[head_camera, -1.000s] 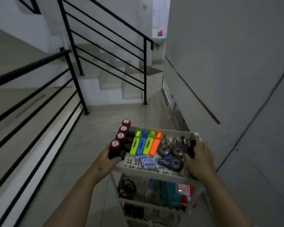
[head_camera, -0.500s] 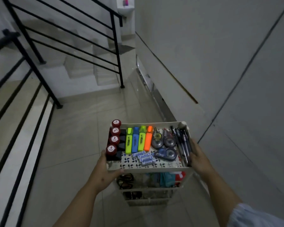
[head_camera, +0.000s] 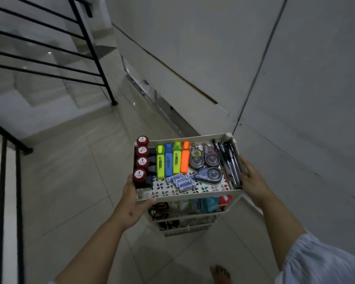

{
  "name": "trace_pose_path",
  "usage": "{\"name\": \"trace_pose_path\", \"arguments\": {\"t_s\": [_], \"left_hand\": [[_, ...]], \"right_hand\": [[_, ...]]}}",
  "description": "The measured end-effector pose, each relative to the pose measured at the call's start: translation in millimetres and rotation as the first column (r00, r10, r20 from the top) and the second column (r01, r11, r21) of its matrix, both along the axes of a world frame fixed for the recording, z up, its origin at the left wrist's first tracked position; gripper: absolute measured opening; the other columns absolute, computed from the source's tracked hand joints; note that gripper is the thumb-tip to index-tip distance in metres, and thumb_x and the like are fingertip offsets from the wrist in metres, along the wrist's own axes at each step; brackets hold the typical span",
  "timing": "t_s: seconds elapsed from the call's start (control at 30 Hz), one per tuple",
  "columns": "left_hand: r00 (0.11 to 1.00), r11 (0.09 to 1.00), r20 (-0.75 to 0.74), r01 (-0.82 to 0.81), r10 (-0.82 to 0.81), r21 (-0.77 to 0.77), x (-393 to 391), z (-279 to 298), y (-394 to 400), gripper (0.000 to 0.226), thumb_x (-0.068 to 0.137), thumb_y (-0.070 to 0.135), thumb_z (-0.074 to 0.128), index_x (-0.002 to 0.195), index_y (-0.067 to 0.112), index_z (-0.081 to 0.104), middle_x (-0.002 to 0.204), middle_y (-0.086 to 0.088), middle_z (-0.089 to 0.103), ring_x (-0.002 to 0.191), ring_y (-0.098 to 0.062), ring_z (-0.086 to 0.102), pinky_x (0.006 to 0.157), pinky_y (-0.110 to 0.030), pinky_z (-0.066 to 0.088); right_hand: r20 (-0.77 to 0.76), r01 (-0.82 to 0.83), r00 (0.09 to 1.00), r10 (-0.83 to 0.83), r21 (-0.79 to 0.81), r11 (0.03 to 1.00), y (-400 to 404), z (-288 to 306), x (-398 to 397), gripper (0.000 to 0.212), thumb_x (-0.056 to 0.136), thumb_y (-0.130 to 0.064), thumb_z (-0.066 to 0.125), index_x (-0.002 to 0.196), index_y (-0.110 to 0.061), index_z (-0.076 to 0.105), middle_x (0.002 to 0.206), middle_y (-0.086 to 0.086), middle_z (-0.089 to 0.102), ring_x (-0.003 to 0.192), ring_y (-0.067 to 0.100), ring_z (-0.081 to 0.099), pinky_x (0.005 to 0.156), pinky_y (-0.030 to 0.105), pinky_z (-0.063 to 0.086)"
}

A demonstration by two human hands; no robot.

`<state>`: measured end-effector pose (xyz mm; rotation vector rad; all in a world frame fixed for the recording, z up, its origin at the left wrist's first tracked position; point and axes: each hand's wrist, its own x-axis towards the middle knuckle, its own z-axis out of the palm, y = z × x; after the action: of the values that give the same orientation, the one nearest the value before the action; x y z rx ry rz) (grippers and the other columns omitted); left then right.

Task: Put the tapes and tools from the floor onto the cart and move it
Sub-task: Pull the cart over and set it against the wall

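Observation:
A cream tiered cart [head_camera: 184, 196] stands on the tiled floor in front of me. Its top tray holds several red-capped stamps [head_camera: 140, 162], several highlighters [head_camera: 172, 158], three correction tape dispensers [head_camera: 205, 160], small blue-labelled tubes [head_camera: 182, 182] and black pens [head_camera: 229, 160]. My left hand [head_camera: 134, 201] grips the tray's near left corner. My right hand [head_camera: 252, 179] holds the tray's right side. The lower shelves carry more items, partly hidden.
A grey wall [head_camera: 295, 78] runs close along the cart's right side. Black stair railings [head_camera: 86, 48] and steps lie ahead on the left, with another railing [head_camera: 10, 191] at the far left. My bare foot [head_camera: 219, 273] is on the floor tiles behind the cart.
The view has swung right and down as I walk. The cart has moved along, nearer the right wall. My right hand shifted from over the pens to the tray's right edge.

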<state>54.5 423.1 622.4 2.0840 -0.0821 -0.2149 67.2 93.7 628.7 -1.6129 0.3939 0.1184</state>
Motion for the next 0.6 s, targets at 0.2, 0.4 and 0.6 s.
{"name": "trace_pose_path", "arguments": {"t_s": [0.2,0.4,0.6], "left_hand": [[0.999,0.999,0.007,0.046,-0.046,0.0,7.1,-5.0,3.3,0.082,0.062,0.049,0.066,0.128,0.044,0.019,0.133,0.005,0.034,0.126,-0.017,0.035,0.104,-0.043,0.039],[1.0,0.999,-0.017,0.016,-0.016,0.037,18.2,-15.0,3.4,0.1,0.066,0.048,0.066,0.143,0.019,0.01,0.146,-0.006,0.026,0.134,-0.021,0.029,0.111,-0.038,0.029],[0.999,0.998,-0.028,0.041,-0.039,0.055,40.3,-12.1,14.7,0.088,0.065,0.039,0.072,0.135,0.021,0.022,0.138,-0.007,0.036,0.123,-0.018,0.038,0.1,-0.03,0.031]], "right_hand": [[0.001,0.021,1.0,-0.021,-0.059,0.998,0.6,-1.3,-4.9,0.054,0.093,0.004,0.038,0.138,-0.024,0.035,0.141,0.006,0.045,0.121,0.024,0.05,0.101,0.049,0.043],[-0.023,0.01,1.0,-0.012,-0.069,0.998,5.5,13.7,11.7,0.057,0.09,0.01,0.039,0.139,-0.02,0.034,0.131,0.004,0.048,0.113,0.024,0.051,0.073,0.017,0.054],[-0.034,0.014,0.999,-0.015,-0.041,0.999,14.2,12.5,13.9,0.059,0.089,0.008,0.043,0.139,-0.021,0.033,0.139,0.009,0.045,0.121,0.027,0.049,0.089,0.034,0.052]]}}
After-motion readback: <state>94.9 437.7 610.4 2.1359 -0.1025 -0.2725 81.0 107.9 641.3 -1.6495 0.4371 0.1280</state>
